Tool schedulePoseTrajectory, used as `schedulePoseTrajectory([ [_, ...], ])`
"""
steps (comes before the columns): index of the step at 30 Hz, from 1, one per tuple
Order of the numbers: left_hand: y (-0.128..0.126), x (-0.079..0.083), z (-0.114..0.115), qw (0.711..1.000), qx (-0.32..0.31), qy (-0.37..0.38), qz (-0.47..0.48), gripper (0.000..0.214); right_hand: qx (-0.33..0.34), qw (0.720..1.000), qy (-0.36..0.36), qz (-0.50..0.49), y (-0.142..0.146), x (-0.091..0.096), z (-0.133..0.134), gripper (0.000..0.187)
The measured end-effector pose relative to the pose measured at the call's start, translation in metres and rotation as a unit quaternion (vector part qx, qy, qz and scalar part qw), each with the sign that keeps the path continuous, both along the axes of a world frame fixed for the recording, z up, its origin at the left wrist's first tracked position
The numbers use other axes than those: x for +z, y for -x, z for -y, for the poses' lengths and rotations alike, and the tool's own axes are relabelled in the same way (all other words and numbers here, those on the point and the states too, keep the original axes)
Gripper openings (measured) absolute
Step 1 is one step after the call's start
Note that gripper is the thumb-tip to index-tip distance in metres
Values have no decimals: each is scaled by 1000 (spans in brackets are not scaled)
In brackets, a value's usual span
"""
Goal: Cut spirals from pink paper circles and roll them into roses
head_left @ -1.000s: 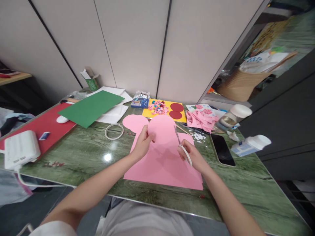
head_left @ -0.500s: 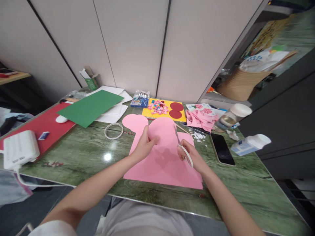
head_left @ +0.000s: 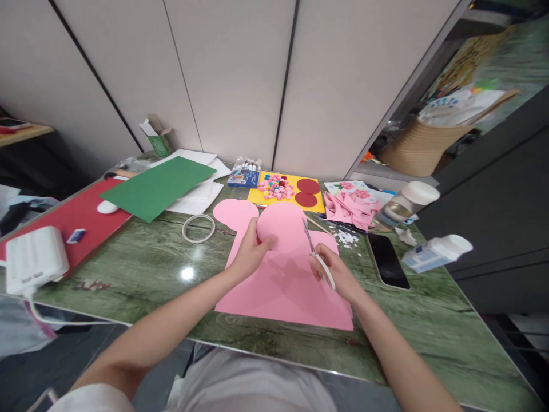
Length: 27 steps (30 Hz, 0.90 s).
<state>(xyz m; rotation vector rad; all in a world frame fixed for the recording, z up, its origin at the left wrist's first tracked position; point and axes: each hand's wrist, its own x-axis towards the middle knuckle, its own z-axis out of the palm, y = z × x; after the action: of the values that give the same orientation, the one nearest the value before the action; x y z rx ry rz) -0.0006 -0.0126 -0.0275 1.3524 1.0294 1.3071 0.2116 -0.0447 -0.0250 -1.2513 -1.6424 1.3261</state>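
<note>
My left hand (head_left: 254, 245) pinches a rounded pink paper piece (head_left: 283, 222) by its left edge, thumb on top, holding it above the table. In my right hand (head_left: 331, 268) is a pair of scissors (head_left: 309, 236) with white handles, its blades at the right edge of that piece. Below both hands lies a larger pink paper sheet (head_left: 283, 297). Rounded pink cut-outs (head_left: 235, 214) lie at the sheet's upper left corner.
Behind are a yellow sheet (head_left: 266, 199) with pom-poms (head_left: 277, 187) and dark red circles (head_left: 307, 186), and pink scraps (head_left: 354, 209). A phone (head_left: 388, 260) and white-capped bottles (head_left: 437, 253) stand right. Left are a tape roll (head_left: 198, 229), green sheet (head_left: 160, 186) and power bank (head_left: 36, 260).
The rounded pink piece has shifted very slightly left and up with my left hand. My right hand and the scissors look almost unmoved.
</note>
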Motion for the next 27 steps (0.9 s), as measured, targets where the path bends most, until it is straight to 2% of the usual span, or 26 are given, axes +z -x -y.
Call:
schedulePoseTrajectory([
  [17,0,1,3,1000,-20,-7,15,24,6,1000,11,-7,1,2,2,24],
  [27,1,2,2,1000,-17,-2,24,27,-6,1000,4,-3,2,0,1,27],
])
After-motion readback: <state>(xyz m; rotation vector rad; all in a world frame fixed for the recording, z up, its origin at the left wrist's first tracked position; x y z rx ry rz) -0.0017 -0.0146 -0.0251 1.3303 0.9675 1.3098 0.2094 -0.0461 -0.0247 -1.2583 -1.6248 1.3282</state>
